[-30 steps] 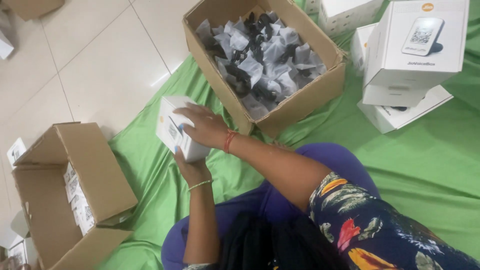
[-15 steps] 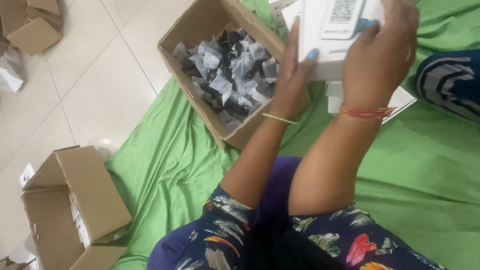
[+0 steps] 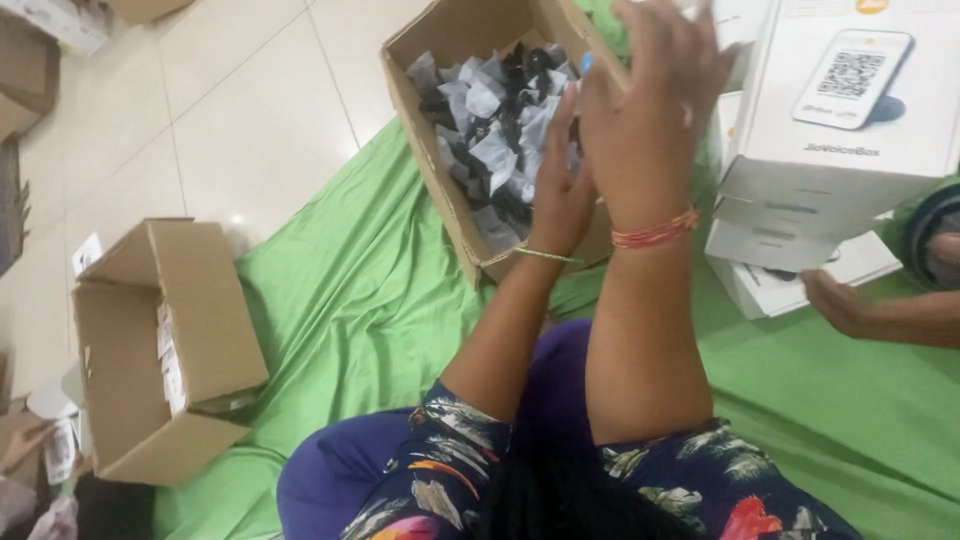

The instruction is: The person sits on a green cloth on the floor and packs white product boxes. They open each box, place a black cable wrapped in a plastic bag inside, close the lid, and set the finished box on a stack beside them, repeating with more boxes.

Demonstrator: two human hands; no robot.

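1. A green cloth (image 3: 350, 300) covers the floor from centre to 5 o'clock; bare pale tiles (image 3: 230, 110) lie open toward 10 o'clock.
2. Both arms are raised at 12 o'clock: the right hand (image 3: 655, 110), fingers spread and holding nothing, blurs above the left hand (image 3: 560, 190), its fingers extended and loose beside it.
3. Just behind the hands, an open cardboard box (image 3: 440, 200) holds black parts in clear bags (image 3: 490, 140).
4. White product boxes (image 3: 840, 130) are stacked at 2 o'clock; another person's hand (image 3: 835, 300) rests near them.
5. An open carton (image 3: 160, 350) sits at 8 o'clock.
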